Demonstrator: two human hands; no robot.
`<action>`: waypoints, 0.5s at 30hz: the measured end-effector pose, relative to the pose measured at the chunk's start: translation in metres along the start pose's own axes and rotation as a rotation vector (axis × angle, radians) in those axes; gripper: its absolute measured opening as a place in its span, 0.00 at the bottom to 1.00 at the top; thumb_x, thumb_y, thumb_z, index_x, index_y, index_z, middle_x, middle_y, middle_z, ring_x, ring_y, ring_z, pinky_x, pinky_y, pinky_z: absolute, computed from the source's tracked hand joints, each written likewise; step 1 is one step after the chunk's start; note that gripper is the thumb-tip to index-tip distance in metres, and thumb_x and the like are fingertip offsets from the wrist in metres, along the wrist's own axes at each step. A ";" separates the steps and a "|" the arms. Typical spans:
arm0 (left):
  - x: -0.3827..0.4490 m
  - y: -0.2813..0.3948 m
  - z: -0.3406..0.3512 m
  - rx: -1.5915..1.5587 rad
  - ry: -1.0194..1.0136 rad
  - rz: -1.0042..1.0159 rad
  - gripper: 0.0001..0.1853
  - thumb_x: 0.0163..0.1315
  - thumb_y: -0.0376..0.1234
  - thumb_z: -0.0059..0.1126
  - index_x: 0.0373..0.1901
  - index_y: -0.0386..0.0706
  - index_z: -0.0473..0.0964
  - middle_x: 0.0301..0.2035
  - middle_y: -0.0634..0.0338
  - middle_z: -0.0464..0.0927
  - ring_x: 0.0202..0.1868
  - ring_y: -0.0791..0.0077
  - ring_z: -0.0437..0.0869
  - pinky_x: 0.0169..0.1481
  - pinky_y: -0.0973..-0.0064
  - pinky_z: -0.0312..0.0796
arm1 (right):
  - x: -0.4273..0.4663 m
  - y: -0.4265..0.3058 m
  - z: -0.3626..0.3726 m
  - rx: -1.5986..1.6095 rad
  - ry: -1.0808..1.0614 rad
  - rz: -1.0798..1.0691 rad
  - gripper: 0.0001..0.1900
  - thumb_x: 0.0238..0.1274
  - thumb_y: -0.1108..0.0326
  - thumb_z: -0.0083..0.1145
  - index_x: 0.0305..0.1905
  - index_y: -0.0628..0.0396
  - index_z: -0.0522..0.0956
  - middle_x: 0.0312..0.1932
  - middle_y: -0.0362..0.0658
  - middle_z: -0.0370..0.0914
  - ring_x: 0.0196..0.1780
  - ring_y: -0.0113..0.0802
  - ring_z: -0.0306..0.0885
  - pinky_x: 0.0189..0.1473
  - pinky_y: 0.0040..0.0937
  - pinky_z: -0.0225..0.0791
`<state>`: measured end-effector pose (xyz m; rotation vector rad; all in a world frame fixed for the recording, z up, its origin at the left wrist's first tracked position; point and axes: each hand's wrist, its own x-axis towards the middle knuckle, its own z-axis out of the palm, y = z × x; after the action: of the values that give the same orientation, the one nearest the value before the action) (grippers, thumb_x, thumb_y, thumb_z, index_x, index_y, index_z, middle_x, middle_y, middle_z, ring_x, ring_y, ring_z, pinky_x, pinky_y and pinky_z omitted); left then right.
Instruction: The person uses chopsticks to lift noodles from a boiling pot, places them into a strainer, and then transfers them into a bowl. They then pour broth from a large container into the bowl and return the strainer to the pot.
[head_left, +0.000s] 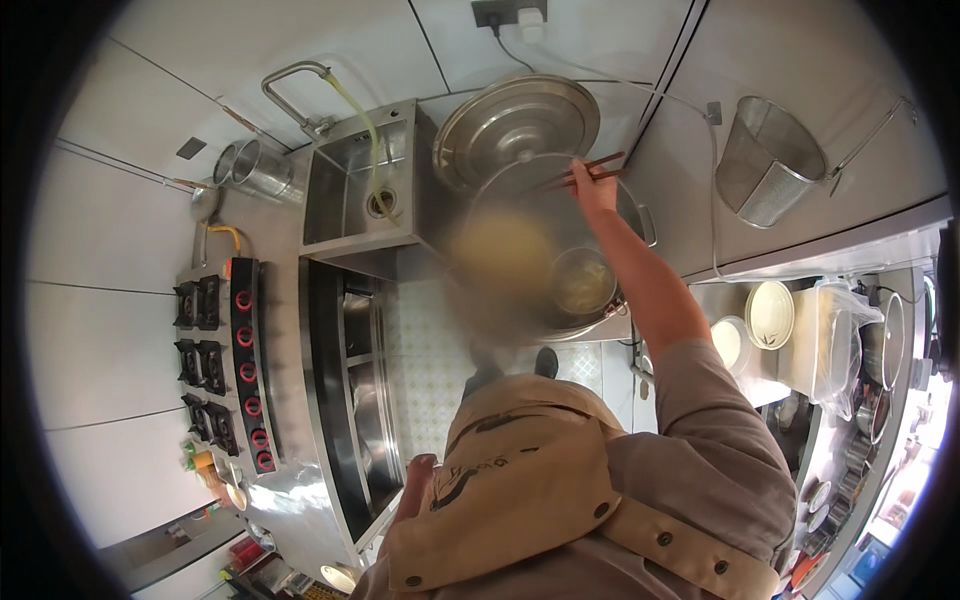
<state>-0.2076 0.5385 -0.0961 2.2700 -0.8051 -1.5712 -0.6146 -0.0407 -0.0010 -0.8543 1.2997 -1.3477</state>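
Note:
My right hand (590, 187) is closed around a pair of dark reddish chopsticks (611, 166), above the back right part of a large round metal pot (637, 221). The chopstick tips fade into steam. Inside the pot, near its front right rim, a round strainer or smaller container (585, 281) holds pale yellowish food. A yellow blur covers the pot's left side; whether it is food or a smear on the view, I cannot tell. My left hand is out of view; only part of the left arm shows beside the apron (517, 495). A large metal lid (517, 124) leans behind the pot.
Left of the pot stands a steel sink (360, 184) with a tap and a hose. Farther left is a row of gas burners (202, 367) with red-ringed knobs. A mesh strainer basket (769, 161) hangs at the right. Bowls (770, 315) and a plastic-covered container (814, 341) stand at the right.

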 end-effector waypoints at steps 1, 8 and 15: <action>0.000 -0.006 -0.002 0.031 0.011 0.007 0.10 0.64 0.35 0.48 0.30 0.39 0.77 0.27 0.60 0.76 0.30 0.67 0.81 0.31 0.69 0.74 | 0.000 0.000 -0.005 0.041 0.031 0.023 0.09 0.66 0.64 0.59 0.38 0.60 0.80 0.25 0.41 0.79 0.22 0.26 0.72 0.24 0.26 0.65; 0.026 -0.004 0.007 -0.161 -0.024 0.008 0.08 0.62 0.34 0.51 0.27 0.43 0.75 0.23 0.65 0.72 0.25 0.75 0.76 0.28 0.76 0.71 | -0.006 0.012 -0.051 0.326 0.147 0.099 0.09 0.66 0.65 0.59 0.33 0.59 0.79 0.24 0.43 0.79 0.21 0.29 0.75 0.20 0.27 0.66; 0.055 0.050 0.022 -0.144 -0.130 0.286 0.07 0.63 0.35 0.49 0.28 0.45 0.72 0.26 0.66 0.73 0.25 0.80 0.75 0.27 0.79 0.69 | -0.034 0.007 -0.081 0.439 0.146 0.155 0.10 0.67 0.63 0.59 0.35 0.59 0.79 0.25 0.43 0.80 0.21 0.28 0.73 0.21 0.24 0.67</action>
<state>-0.2284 0.4681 -0.1217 1.8741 -0.9673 -1.5967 -0.6829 0.0127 -0.0158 -0.3524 1.0925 -1.5139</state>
